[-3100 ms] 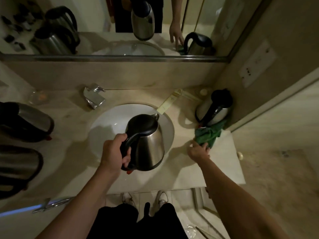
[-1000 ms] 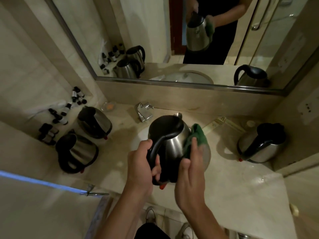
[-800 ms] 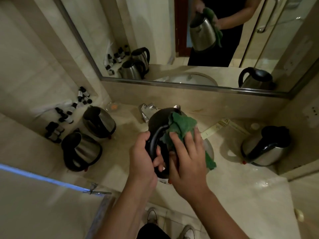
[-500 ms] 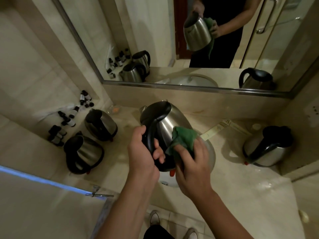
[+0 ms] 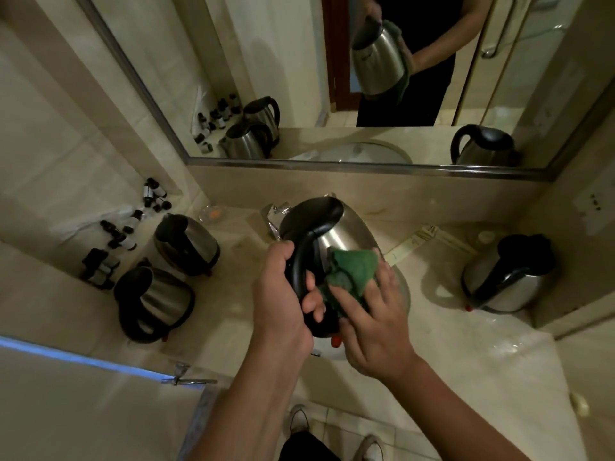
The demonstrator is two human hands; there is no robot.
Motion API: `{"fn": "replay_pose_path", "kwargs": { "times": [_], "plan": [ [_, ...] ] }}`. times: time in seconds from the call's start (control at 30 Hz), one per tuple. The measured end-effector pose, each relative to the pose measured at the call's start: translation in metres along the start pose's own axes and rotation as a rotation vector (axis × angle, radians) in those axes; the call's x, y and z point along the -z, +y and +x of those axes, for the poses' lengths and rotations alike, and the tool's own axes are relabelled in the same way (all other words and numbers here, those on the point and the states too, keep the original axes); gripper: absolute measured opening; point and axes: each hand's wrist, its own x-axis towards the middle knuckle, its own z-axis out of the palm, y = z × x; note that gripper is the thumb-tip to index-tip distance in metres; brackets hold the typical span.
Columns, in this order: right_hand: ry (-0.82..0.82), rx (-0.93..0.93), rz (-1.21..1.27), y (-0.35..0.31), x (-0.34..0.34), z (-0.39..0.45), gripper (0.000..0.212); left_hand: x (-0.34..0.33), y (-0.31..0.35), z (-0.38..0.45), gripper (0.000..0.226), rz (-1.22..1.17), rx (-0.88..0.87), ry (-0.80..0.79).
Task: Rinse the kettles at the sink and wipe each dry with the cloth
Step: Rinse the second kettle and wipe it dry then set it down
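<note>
In the head view, at the centre of the frame, the left hand (image 5: pixel 283 294) grips the black handle of a steel kettle (image 5: pixel 342 231) held tilted above the sink (image 5: pixel 401 294), while the right hand (image 5: pixel 376 314) presses a green cloth (image 5: pixel 352 271) against the kettle's side, fingers spread over it. Two more kettles (image 5: pixel 184 244) stand on the counter (image 5: pixel 466 354) at centre left and another kettle (image 5: pixel 512 277) at the right.
</note>
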Motion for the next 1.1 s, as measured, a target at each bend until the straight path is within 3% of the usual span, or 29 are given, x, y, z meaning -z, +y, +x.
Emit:
{"fn": "replay_pose_path", "kwargs": {
  "times": [0.07, 0.2, 0.27, 0.47, 0.57, 0.7, 0.77, 0.97, 1.1],
  "plan": [
    [0.033, -0.070, 0.035, -0.006, 0.003, 0.008, 0.045, 0.002, 0.001, 0.001, 0.047, 0.009, 0.013, -0.001],
    [-0.003, 0.026, -0.036, -0.011, 0.024, 0.056, 0.048, 0.000, 0.002, 0.002, 0.052, -0.011, 0.057, -0.004],
    [-0.003, -0.042, 0.023, -0.002, 0.030, 0.074, 0.049, -0.002, -0.001, 0.002, 0.052, 0.019, 0.042, -0.015],
    [0.025, -0.735, 0.667, 0.032, 0.017, 0.054, 0.042, 0.006, -0.005, 0.009, 0.049, 0.153, -0.009, -0.073],
    [-0.005, -0.993, 0.897, 0.044, 0.004, 0.026, 0.038, 0.015, -0.004, 0.014, 0.043, 0.222, -0.024, -0.132],
    [0.233, -1.400, 1.225, 0.044, 0.008, 0.018, 0.031, 0.029, 0.005, 0.027, 0.046, 0.356, -0.035, -0.333],
    [0.322, -1.373, 1.198, 0.038, 0.011, 0.019, 0.027, 0.029, 0.015, 0.034, 0.048, 0.463, -0.081, -0.391],
    [0.601, -1.264, 0.965, 0.018, 0.014, 0.014, 0.017, 0.020, 0.032, 0.064, 0.043, 0.773, -0.341, -0.286],
    [0.599, -1.055, 0.726, 0.003, 0.022, 0.016, 0.022, 0.017, 0.015, 0.059, 0.042, 0.492, -0.280, 0.002]
  ]
}}
